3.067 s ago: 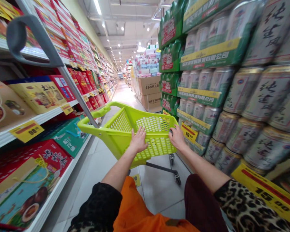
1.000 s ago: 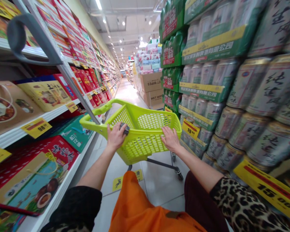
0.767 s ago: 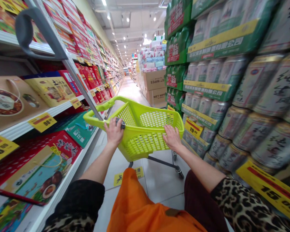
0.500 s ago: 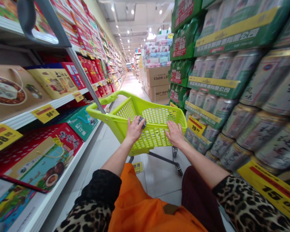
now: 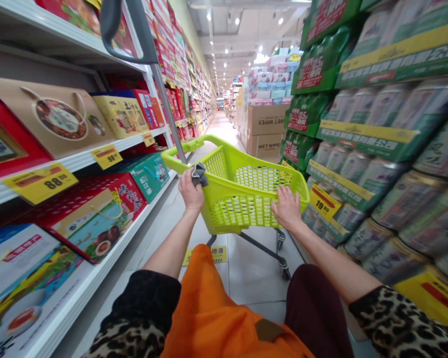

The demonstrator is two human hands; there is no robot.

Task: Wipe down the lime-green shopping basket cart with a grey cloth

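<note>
Over a lime-green plastic shopping cart [image 5: 218,166]: left hand [image 5: 190,194] curled tight around a dark grey cloth [image 5: 199,174] at the rim, right hand [image 5: 286,209] open flat against the mesh wall [image 5: 242,214], long tiled aisle [image 5: 224,129] ahead, stocked shelves [image 5: 70,161] alongside.

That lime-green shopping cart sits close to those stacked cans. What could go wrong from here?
The lime-green shopping cart sits near the stacked cans on the right, so a bump might topple some. The grey cloth pinched in the left hand could drop. The right hand rests open on the cart, so steering may be less firm.
</note>
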